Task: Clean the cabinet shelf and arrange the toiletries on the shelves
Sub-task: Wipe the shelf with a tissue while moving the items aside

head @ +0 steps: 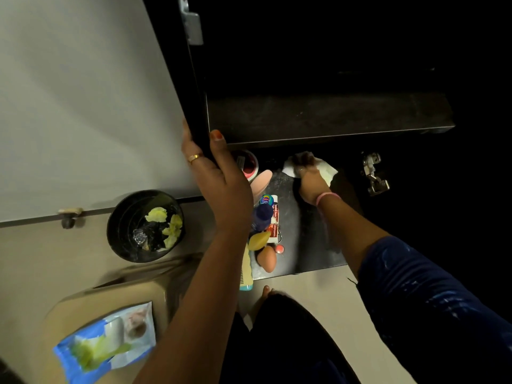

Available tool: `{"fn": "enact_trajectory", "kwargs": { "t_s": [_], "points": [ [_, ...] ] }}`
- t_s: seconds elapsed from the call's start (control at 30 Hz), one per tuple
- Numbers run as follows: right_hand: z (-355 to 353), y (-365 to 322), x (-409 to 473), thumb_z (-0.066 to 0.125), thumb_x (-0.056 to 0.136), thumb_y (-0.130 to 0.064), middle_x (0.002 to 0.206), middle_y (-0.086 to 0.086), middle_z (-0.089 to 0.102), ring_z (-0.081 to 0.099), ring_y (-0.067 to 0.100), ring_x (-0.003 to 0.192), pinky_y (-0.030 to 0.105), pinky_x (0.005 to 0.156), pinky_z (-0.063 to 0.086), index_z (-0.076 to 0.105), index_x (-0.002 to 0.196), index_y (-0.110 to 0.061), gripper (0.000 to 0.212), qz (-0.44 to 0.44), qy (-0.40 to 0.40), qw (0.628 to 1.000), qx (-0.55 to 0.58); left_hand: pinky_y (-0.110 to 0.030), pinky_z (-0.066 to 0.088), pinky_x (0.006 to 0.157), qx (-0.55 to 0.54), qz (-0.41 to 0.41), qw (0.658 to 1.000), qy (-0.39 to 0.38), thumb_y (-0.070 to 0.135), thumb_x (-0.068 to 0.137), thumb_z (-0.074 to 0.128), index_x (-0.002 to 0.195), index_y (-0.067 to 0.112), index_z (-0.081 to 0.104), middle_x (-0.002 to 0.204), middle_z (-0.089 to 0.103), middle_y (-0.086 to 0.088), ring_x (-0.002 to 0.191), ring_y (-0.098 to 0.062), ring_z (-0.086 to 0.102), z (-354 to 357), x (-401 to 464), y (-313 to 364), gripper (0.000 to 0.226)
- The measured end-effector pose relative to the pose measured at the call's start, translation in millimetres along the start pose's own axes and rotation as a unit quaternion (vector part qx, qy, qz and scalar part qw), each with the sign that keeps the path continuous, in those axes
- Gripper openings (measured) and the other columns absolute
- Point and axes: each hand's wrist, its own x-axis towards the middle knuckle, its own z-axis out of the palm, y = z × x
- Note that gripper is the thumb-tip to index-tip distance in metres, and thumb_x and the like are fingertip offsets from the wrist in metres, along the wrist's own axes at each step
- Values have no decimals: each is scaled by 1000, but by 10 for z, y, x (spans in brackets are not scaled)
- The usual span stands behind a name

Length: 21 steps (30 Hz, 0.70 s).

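Much of the dark cabinet interior is lost in shadow, and the upper black shelf (329, 117) shows only its front edge and a dull top. On the lower dark shelf (313, 239) the right hand (311, 180) presses a crumpled white wipe (318, 166) flat near the back; its fingers are blurred and partly under the wipe, so I cannot tell how they lie. The left hand (219, 173) grips the edge of the open white cabinet door (83, 101), fingers curled round it, thumb inside. A row of toiletries (266, 214) runs front to back along the shelf's left side, half hidden by the left forearm. A round black bin (145, 225) on the floor holds yellow scraps. A blue wipes packet (108, 342) lies on a beige stool (130, 289).
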Motion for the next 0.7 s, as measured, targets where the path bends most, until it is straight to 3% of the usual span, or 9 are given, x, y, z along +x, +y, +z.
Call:
{"fn": "enact_trajectory", "kwargs": {
  "t_s": [0.1, 0.23, 0.37, 0.47, 0.6, 0.7],
  "points": [
    [25, -95, -138, 35, 90, 10, 159, 10, -4, -5, 28, 147, 39, 121, 4, 16, 150, -23, 71, -21, -8, 1000, -3, -45, 42, 104, 6, -6, 1000, 4, 18, 100, 37, 142, 5, 27, 138, 46, -13, 128, -22, 47, 4, -5, 7, 45],
    [30, 24, -479, 34, 85, 22, 160, 6, -3, -6, 26, 147, 37, 119, 1, 12, 150, -23, 83, -37, -21, 999, -20, -39, 42, 106, 10, -6, 1000, 2, 19, 99, 37, 143, 4, 25, 138, 44, -9, 128, -20, 46, -3, -10, 14, 47],
    [209, 233, -1125, 29, 80, 26, 159, 7, -1, -4, 25, 148, 35, 120, 0, 11, 150, -16, 84, -10, -3, 1000, 8, -48, 41, 105, -2, -12, 1000, -2, 26, 99, 37, 144, 7, 23, 141, 43, -16, 130, -25, 45, -10, -6, -11, 51],
    [482, 315, -1667, 31, 75, 29, 159, 8, 4, 3, 24, 148, 27, 117, -2, 11, 149, -14, 88, 11, 24, 1000, 7, -50, 41, 105, 0, -16, 1000, 1, 33, 96, 37, 144, 8, 23, 141, 43, -18, 130, -28, 45, -8, 1, -24, 55],
    [698, 375, -2195, 33, 72, 28, 159, 1, 7, 7, 16, 147, 14, 110, -10, 15, 149, -18, 91, 18, -2, 1000, 19, -46, 41, 105, 15, -19, 1000, 13, 33, 97, 37, 143, 11, 24, 139, 46, -14, 128, -24, 47, 2, -3, 1, 53],
    [655, 428, -2429, 33, 72, 27, 158, -2, 10, 13, 13, 146, 14, 111, 4, 22, 149, -19, 90, -2, -32, 999, 29, -35, 36, 111, 23, -31, 999, 8, 27, 99, 37, 145, 7, 22, 145, 40, -6, 131, -15, 42, 4, 16, 0, 53]
  ]
}}
